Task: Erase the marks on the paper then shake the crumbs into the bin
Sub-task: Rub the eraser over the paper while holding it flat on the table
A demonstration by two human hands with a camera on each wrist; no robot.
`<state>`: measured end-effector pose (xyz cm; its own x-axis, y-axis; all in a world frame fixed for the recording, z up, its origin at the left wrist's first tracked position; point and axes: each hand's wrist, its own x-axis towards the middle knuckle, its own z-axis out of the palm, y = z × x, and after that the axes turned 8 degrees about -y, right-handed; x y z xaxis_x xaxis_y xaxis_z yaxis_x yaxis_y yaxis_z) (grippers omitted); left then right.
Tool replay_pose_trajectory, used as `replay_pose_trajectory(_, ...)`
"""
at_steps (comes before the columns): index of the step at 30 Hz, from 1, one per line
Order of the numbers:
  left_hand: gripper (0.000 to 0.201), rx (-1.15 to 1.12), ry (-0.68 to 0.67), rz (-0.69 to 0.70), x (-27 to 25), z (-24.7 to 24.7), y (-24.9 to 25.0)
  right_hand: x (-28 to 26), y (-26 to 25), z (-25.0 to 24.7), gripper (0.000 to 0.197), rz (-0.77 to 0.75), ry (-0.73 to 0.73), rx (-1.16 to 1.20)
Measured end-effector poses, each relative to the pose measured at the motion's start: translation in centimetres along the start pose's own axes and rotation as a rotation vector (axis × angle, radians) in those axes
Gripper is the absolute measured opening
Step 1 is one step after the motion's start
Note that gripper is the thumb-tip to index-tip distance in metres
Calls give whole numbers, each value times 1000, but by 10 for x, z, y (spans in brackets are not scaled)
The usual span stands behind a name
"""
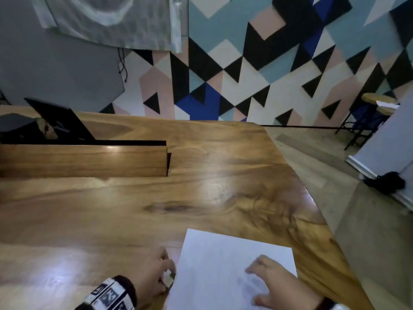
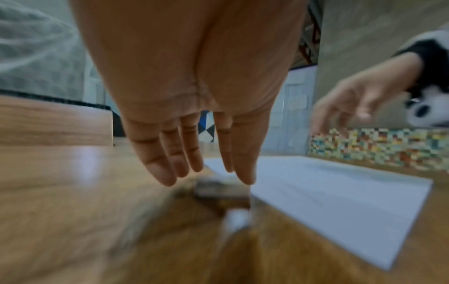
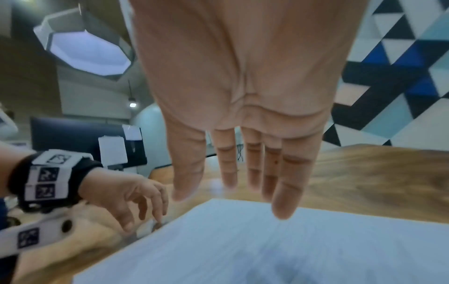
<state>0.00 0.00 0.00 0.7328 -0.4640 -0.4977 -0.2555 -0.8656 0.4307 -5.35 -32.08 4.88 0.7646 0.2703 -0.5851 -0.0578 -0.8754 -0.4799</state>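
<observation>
A white sheet of paper lies on the wooden table near its front edge, with a faint grey smudge under my right hand. A small blurred eraser lies on the wood at the sheet's left edge. My left hand hovers right over the eraser, and its fingers point down without closing on it. My right hand floats just above the paper, with its straight fingers spread. No bin is in view.
A raised wooden ledge crosses the table's left half, with a black screen behind it. The table's right edge slants close beside the paper, with floor beyond. A grey panel stands at the far right.
</observation>
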Motion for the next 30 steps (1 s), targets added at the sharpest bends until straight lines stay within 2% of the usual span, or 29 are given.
replay_pose_trajectory(3,29,-2,10,-3,2,3,1,39,-23,-5,77,-82,3,-239)
replay_pose_trajectory(6,21,-35,9,1,6,-3,5,68,-28,0,87,-37,-2,-231)
replay_pose_trajectory(9,4,-3,72,-27,12,-14,12,85,-38,5,95,-26,4,-249)
replay_pose_trajectory(12,12,-31,154,-18,19,-22,25,98,-39,16,106,-18,-6,-340)
replay_pose_trajectory(14,16,6,135,33,26,-21,33,103,-37,26,112,-5,-25,-346)
replay_pose_trajectory(17,13,-6,39,74,30,-8,36,105,-35,38,117,-24,-50,-338)
replay_pose_trajectory(20,18,-32,36,15,23,6,39,104,-29,46,117,-67,-55,-334)
replay_pose_trajectory(23,33,-58,87,9,13,10,44,100,-28,50,116,-106,-39,-353)
replay_pose_trajectory(28,24,-136,193,-63,32,-8,45,101,-33,53,118,-77,18,-367)
replay_pose_trajectory(30,27,-131,216,-109,49,-16,45,102,-35,51,120,-66,30,-367)
